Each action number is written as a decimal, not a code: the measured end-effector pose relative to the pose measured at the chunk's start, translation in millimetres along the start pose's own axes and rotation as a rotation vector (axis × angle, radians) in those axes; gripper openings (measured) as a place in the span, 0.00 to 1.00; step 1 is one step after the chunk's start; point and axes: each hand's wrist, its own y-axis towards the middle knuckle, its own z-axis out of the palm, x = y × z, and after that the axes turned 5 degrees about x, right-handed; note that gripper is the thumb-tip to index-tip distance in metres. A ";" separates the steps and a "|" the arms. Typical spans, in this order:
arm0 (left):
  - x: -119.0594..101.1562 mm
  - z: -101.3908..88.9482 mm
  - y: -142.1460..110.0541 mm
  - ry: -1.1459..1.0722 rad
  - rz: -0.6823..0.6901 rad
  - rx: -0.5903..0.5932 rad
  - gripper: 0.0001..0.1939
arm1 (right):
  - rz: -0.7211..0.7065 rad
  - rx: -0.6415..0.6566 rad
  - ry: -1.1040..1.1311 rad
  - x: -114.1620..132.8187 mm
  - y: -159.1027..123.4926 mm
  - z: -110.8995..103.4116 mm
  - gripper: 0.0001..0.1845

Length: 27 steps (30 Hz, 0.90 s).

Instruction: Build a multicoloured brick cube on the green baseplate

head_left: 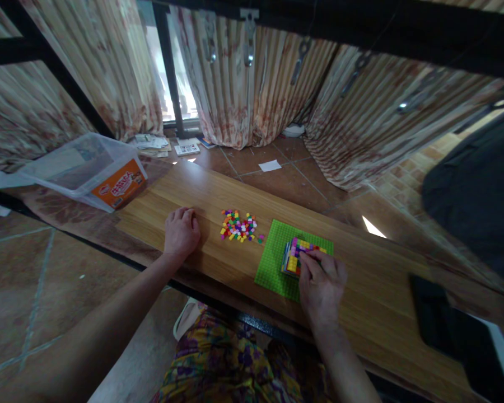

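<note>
A green baseplate (277,249) lies on the wooden table (201,196), and a small block built of many-coloured bricks (296,254) stands on it. My right hand (321,282) rests at the near right side of that block, fingers curled and pinched against its top edge; what they hold, if anything, is hidden. A loose pile of small coloured bricks (238,225) lies to the left of the plate. My left hand (181,232) sits on the table left of the pile, fingers curled under in a loose fist, apart from the bricks.
A clear plastic tub (88,170) with an orange label lies tilted at the table's far left. A dark flat object (441,324) lies at the right near edge. Curtains hang behind, and papers lie on the tiled floor (277,173).
</note>
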 end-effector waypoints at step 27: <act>-3.3 -1.0 -2.1 -0.002 -0.016 0.001 0.18 | 0.000 0.195 0.362 84.8 0.6 27.2 0.16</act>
